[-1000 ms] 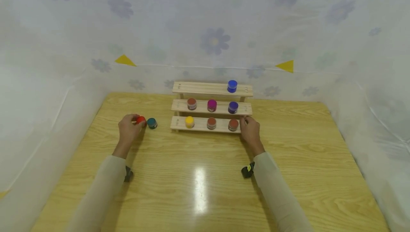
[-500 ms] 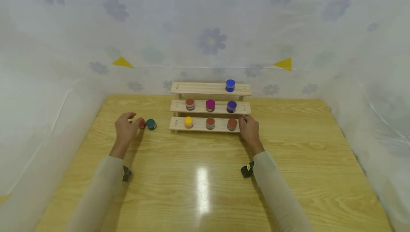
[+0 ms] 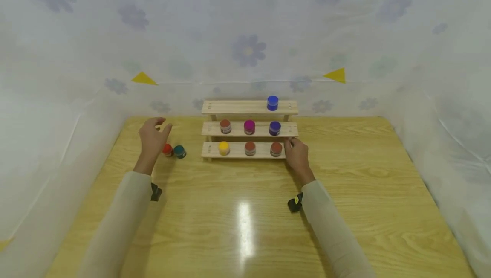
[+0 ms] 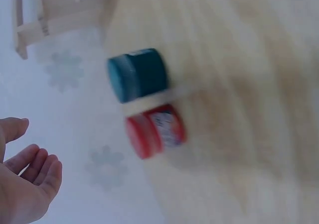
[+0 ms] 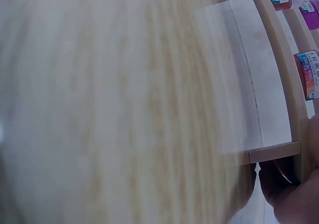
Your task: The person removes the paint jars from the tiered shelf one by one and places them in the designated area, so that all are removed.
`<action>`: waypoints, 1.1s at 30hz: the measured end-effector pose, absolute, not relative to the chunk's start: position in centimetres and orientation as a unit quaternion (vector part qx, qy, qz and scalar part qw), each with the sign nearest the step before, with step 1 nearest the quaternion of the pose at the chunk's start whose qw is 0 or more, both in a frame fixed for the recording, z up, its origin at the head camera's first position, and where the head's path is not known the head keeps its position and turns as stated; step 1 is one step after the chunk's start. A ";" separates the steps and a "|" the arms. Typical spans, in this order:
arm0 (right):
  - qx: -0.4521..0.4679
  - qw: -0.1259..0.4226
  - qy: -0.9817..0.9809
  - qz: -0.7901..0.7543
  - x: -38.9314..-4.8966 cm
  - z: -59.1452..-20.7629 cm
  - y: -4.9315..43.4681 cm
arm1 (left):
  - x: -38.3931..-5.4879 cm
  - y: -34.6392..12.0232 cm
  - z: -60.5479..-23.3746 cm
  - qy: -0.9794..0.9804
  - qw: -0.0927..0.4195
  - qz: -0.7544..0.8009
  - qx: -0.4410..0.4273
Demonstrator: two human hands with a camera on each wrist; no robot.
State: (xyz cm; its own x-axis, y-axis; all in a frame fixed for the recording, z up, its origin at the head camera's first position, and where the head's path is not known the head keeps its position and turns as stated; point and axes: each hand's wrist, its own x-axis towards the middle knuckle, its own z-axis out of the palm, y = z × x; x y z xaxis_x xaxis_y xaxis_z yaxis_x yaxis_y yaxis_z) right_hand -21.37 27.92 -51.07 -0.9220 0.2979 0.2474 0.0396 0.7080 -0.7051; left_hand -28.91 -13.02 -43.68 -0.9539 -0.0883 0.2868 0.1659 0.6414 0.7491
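My left hand (image 3: 152,139) hovers over the table's left side, fingers parted from the thumb and holding nothing. Just below it a red paint jar (image 3: 167,150) stands beside a teal paint jar (image 3: 180,152); both also show in the left wrist view, the red jar (image 4: 155,131) nearer the hand. At the three-tier wooden rack (image 3: 234,107), my right hand (image 3: 297,155) grips the right end of the lowest shelf. In the right wrist view its fingers curl under the shelf (image 5: 281,59), partly hidden by the wood.
On the top shelf is a blue jar (image 3: 272,103). The middle shelf carries a brown jar (image 3: 225,126), a magenta jar (image 3: 249,127) and a violet-blue jar (image 3: 274,128). Below stand a yellow jar (image 3: 223,148) and two brown ones. A flowered cloth (image 3: 215,22) hangs behind the table.
My left hand has let go of the red paint jar and risen up and away from it, leaving it by the teal one. The right hand keeps its grip on the rack.
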 end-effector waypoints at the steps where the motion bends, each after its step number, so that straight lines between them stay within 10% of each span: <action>1: -0.094 0.175 -0.908 0.369 -21.4 -51.1 27.9 | -29.2 -12.6 -43.2 -0.892 0.153 -0.425 -0.025; 33: -0.094 0.177 -0.904 0.377 -21.4 -51.2 27.2 | -32.4 4.8 -37.6 -0.839 0.143 -0.500 -0.158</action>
State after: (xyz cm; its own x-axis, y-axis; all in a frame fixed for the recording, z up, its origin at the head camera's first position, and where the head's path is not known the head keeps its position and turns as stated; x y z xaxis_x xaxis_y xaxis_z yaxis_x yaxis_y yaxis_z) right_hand -21.40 27.25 -51.21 -0.9196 0.3033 0.2496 0.0363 0.6983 -0.7149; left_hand -32.44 4.82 -37.61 -0.9091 0.1230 0.3981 0.4086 0.4502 0.7940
